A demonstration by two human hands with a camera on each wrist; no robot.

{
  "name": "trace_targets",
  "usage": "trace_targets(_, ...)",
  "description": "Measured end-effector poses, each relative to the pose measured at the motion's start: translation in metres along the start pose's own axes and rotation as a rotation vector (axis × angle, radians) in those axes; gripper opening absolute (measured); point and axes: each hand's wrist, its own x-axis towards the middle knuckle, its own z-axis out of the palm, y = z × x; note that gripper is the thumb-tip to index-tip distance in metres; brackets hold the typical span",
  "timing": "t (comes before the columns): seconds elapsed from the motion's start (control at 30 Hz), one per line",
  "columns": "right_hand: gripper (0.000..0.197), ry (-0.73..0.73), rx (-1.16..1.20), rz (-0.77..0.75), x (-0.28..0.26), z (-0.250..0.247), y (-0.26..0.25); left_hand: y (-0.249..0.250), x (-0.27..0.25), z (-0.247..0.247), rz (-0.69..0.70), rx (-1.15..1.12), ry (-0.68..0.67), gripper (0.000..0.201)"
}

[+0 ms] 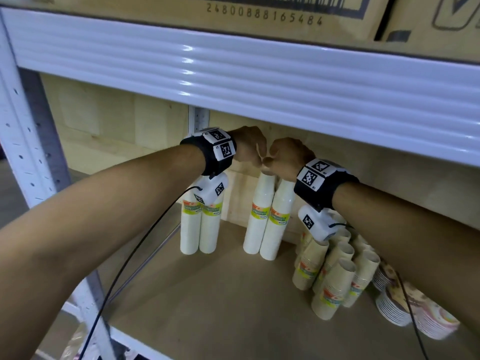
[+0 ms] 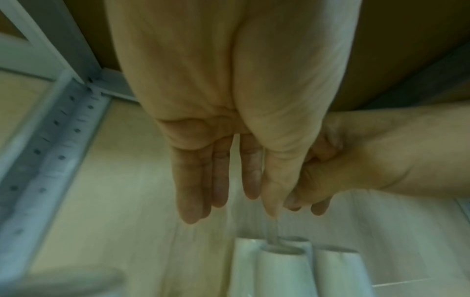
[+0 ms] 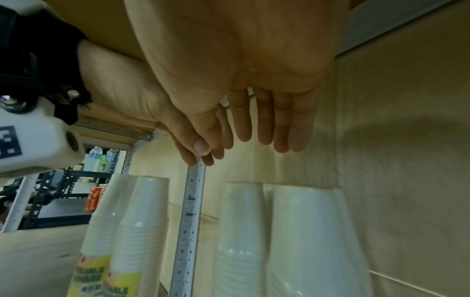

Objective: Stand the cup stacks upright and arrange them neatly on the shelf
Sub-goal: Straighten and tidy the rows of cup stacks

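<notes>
Both hands meet just above the white cup stack [image 1: 260, 214]: left hand [image 1: 248, 148] and right hand [image 1: 287, 158] each pinch its clear wrap. A sideways tug could topple the standing stack below into its neighbours.

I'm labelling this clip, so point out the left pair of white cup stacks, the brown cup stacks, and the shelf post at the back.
left pair of white cup stacks [image 1: 198, 229]: head view, lower side.
brown cup stacks [image 1: 335, 279]: head view, side of one stack.
shelf post [image 3: 189, 221]: right wrist view, perforated face.
</notes>
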Motion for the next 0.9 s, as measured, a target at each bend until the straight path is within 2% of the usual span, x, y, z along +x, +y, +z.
trace_targets(0.23,0.043,-0.021,0.050,-0.129,0.006,0.012,-0.045,-0.035,-0.023,-0.027,-0.136,-0.003,0.020,0.033)
trace_targets(0.43,0.057,-0.122,0.123,-0.218,0.010,0.041,-0.079,-0.071,-0.040,-0.021,-0.223,0.006,-0.017,0.038)
trace_targets(0.63,0.047,-0.213,0.105,-0.246,0.015,0.064,-0.098,-0.099,-0.051,0.004,-0.298,-0.004,-0.037,0.043)
trace_targets(0.77,0.028,-0.249,0.060,-0.241,0.020,0.076,-0.097,-0.109,-0.057,0.012,-0.284,-0.014,-0.036,0.042)
trace_targets(0.9,0.036,-0.249,0.064,-0.246,0.020,0.077,-0.096,-0.108,-0.060,0.013,-0.263,-0.044,-0.034,0.038)
